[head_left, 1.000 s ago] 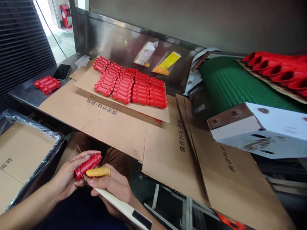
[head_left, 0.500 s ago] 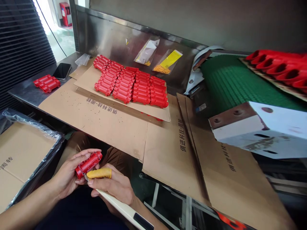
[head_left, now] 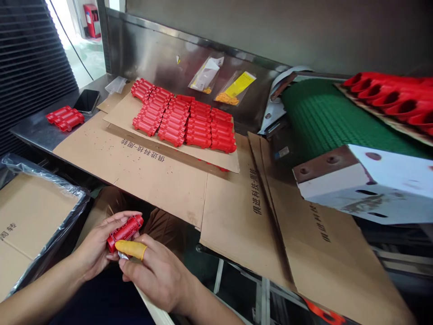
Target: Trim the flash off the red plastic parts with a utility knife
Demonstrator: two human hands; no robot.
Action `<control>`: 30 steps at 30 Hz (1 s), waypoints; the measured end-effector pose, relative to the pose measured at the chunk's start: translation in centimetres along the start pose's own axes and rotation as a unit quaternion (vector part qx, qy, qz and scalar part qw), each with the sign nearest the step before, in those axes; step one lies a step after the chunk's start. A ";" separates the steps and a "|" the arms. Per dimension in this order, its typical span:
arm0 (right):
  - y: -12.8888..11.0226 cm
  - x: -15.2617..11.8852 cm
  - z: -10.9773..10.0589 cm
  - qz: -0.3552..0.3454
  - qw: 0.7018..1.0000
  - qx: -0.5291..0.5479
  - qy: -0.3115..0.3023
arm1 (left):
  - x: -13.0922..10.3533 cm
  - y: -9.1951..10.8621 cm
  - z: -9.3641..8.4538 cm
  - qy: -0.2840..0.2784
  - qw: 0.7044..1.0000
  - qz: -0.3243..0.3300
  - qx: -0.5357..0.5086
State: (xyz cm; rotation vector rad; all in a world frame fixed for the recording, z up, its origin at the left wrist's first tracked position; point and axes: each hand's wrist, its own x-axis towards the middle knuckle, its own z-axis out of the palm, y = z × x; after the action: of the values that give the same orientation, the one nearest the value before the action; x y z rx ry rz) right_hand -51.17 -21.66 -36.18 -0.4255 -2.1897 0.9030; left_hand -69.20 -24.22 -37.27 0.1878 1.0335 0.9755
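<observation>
The held red part (head_left: 126, 229) looks glossy plastic, the bench sheet (head_left: 162, 180) matt cardboard, the back panel (head_left: 149, 52) shiny metal.

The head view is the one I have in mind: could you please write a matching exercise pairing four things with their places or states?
Things:
1. left hand
2. yellow finger cover
3. phone
4. green belt

Places or states:
A. on the right hand
B. at the view's right side
C. holding a red part
D. lying on the metal table

Pairs: 1-C, 2-A, 3-D, 4-B
</observation>
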 end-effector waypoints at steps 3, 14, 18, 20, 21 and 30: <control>-0.3 -0.2 0.4 -0.034 0.995 0.090 -0.002 | 0.4 -0.2 0.0 -0.016 0.999 0.039 0.004; 0.2 -1.7 1.2 0.059 0.970 0.010 0.237 | -0.3 -0.4 -0.9 0.031 0.956 0.287 0.058; 0.3 -1.3 1.8 0.025 0.969 -0.002 0.246 | -0.7 -0.7 -1.0 0.047 0.944 0.312 0.097; 0.4 -1.3 1.9 0.019 0.968 -0.006 0.250 | -0.8 -0.8 -1.2 0.054 0.940 0.317 0.117; 0.4 -1.3 1.9 0.017 0.968 -0.009 0.249 | -0.8 -0.9 -1.4 0.056 0.937 0.321 0.125; 0.0 -1.7 1.7 0.047 0.969 0.007 0.241 | -0.3 -1.4 -2.1 0.034 0.920 0.367 0.131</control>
State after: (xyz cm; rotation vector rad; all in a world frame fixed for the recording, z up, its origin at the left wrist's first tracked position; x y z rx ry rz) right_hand -51.30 -23.35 -37.88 -0.6713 -1.7273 0.7673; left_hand -70.08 -25.88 -39.04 0.8132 1.1790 1.5195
